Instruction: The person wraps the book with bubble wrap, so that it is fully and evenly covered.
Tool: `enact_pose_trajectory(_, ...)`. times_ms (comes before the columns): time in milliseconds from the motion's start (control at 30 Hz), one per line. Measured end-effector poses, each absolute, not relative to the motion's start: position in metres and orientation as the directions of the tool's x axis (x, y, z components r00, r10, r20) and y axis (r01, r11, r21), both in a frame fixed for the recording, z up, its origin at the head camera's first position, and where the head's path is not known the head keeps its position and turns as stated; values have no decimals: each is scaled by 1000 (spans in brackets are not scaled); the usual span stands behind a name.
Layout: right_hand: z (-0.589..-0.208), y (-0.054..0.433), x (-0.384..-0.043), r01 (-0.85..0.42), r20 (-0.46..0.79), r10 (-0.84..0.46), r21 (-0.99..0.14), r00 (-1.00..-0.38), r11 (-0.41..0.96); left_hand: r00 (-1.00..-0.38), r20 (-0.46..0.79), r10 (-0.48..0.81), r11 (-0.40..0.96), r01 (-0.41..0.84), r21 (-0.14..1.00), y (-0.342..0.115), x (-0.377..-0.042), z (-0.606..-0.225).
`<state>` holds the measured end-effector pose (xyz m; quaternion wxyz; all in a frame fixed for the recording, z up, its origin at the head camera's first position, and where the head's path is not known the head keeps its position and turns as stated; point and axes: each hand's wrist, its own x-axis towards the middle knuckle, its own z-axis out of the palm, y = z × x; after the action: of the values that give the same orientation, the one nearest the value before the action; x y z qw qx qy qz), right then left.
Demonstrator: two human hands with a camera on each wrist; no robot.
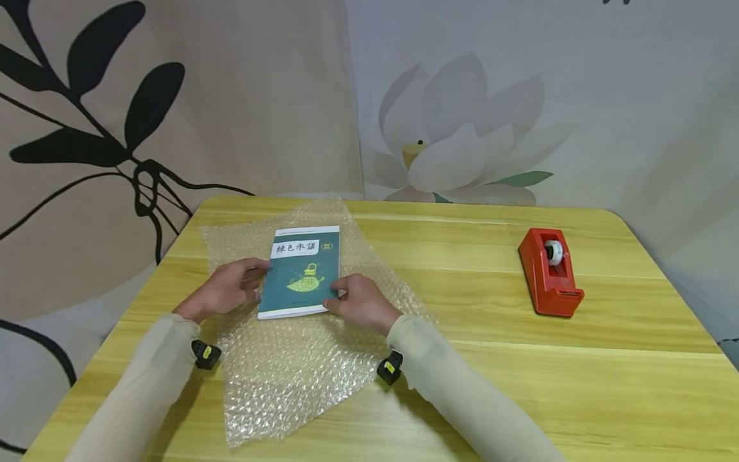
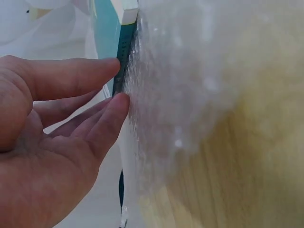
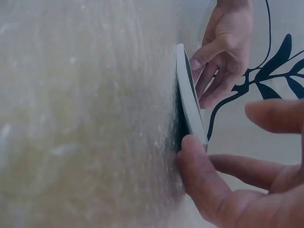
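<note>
Head view: left hand (image 1: 228,289) and right hand (image 1: 365,301), fingers loosely parted, touch one book (image 1: 297,273) over one bubble-wrap sheet (image 1: 288,378); one tape dispenser (image 1: 547,276) stands well apart.

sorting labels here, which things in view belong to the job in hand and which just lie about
In the job:
book, touched by left hand and right hand
bubble wrap beneath it

Just lying about:
red tape dispenser, untouched, perhaps for later

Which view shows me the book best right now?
The head view: nearly the book's whole front cover shows there, title and drawing included. The left wrist view catches its spine and part of a cover; the right wrist view shows mainly its page edges.
</note>
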<state>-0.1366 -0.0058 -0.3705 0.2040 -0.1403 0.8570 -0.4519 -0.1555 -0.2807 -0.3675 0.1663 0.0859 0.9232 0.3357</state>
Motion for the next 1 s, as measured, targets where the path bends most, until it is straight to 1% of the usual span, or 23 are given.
enact_pose_trajectory(133,-370,-6,-135,-69,-225,-429,-819,-875,570,-933,-242,266,790,67,609,-277,-153,-367)
enact_pose_trajectory(467,-369,-5,-135,-78,-223,-440,-819,-870,569,-930,-240,277,766,63,640,-278,-152,-369)
enact_pose_trajectory(633,-369,-5,-135,-106,-207,-449,-809,-869,578,-931,-250,266,766,46,642,-277,-154,-370)
enact_pose_trajectory(800,-369,-5,-135,-107,-213,-456,-807,-864,581,-929,-270,251,773,25,634,-277,-156,-370)
enact_pose_trajectory(933,-370,-5,-136,-99,-229,-457,-803,-860,587,-918,-315,241,709,-55,703,-276,-158,-371)
enact_pose_trajectory(967,-370,-5,-136,-96,-234,-456,-801,-858,592,-916,-322,239,699,-68,712,-276,-158,-371)
enact_pose_trajectory(1000,-369,-5,-135,-98,-237,-456,-795,-858,598,-916,-317,248,702,-56,710,-276,-158,-371)
